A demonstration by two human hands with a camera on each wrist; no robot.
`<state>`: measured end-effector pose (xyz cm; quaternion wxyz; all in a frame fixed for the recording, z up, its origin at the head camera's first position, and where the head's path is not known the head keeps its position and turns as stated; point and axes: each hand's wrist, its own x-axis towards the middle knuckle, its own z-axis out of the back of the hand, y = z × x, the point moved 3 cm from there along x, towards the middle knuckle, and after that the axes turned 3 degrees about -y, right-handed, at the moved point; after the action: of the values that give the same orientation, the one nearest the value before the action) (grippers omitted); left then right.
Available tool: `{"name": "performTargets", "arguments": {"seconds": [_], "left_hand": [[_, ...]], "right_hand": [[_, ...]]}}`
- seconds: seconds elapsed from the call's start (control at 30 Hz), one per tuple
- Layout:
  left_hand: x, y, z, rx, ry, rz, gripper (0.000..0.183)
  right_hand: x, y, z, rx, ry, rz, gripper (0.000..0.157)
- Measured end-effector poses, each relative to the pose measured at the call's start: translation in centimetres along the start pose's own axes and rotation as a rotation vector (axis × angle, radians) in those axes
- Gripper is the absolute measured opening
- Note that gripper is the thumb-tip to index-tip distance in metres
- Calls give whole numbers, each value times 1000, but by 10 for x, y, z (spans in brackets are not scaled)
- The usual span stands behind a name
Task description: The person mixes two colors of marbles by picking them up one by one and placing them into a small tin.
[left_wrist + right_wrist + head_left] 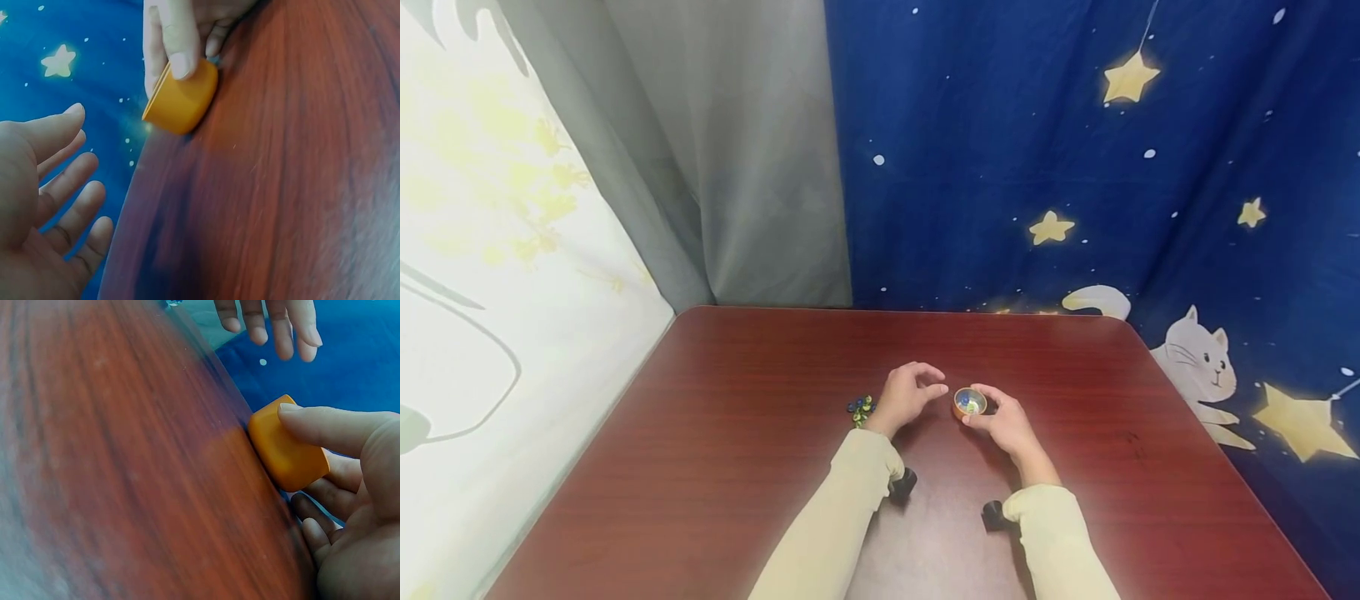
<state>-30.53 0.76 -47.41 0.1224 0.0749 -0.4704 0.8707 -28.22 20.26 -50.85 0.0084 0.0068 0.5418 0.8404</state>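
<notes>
A small round orange bowl [957, 412] stands on the table, its mouth facing up. Inside it lie some small blue and green pieces. My right hand [1011, 423] grips the bowl from the right, thumb on the near side and fingers round the far side, as the right wrist view shows with the orange wall [281, 450]. To the left of the bowl hovers my left hand [906, 397], fingers loosely spread and nothing in them. By the left wrist, a little pile of shiny blue and green pieces [860, 408] rests on the wood, partly covered by the hand.
The reddish-brown wooden table [760, 358] fills the lower view. Behind it hang a grey curtain [760, 167] and a blue curtain [970, 167] with stars and a cat. A white patterned cloth [490, 333] hangs along the left edge.
</notes>
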Motion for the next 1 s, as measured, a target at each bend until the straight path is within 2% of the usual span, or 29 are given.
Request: {"name": "performTargets", "arguments": {"seconds": [0.17,0.43,0.67,1.0], "left_hand": [[1,3,9,-7,-13,16,17],[2,11,19,-1,-19,29,18],[1,20,28,39,-17,49,19],[-1,29,41,131,22,28,25]], "right_hand": [[2,-1,0,24,5,-14,61],[0,-2,0,0,2,-9,61],[0,-2,1,2,4,-10,60],[0,1,1,16,14,-8,60]]}}
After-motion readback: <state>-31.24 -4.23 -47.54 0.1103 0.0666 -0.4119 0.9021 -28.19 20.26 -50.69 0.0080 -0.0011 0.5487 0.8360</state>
